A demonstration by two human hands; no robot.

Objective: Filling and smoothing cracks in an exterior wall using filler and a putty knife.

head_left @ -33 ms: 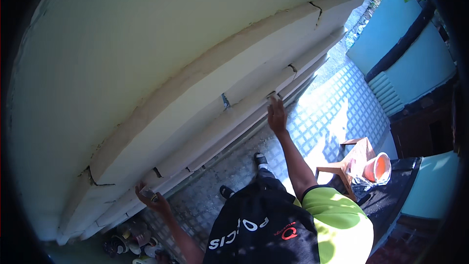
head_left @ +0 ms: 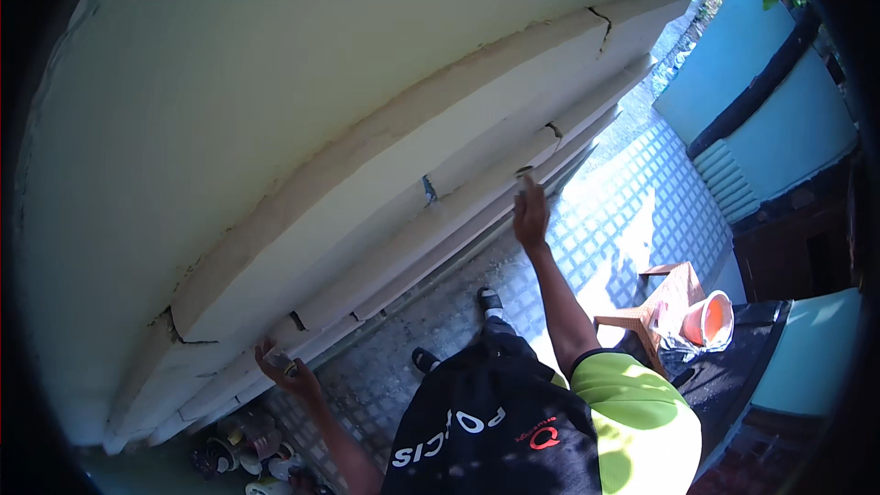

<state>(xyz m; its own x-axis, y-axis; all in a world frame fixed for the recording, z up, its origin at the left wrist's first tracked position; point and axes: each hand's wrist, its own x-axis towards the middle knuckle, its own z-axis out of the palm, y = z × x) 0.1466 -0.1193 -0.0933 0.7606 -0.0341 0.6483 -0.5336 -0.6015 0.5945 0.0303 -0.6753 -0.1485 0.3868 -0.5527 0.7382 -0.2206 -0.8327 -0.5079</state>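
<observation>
A pale stepped wall moulding runs slantwise in front of me, with dark cracks and gaps across its ledges. My left hand is closed on a small object with a pale part and a dark-and-yellow end. It is at the lower left of the moulding, just below a dark crack. Further right, my right hand is closed around a small pale piece with a dark top, held up by the lower ledges. Neither held object's kind can be made out. A bluish gap shows in the ledge between my hands.
Behind my right arm stands a brown woven stool or small table. An orange-lined bucket sits beside it on plastic. Assorted items are heaped at the lower left. Patterned tiles cover the floor, and turquoise walls rise at right.
My right hand has shifted slightly to the right and down, away from the ledge's edge, with the small piece in it. My left hand has hardly moved.
</observation>
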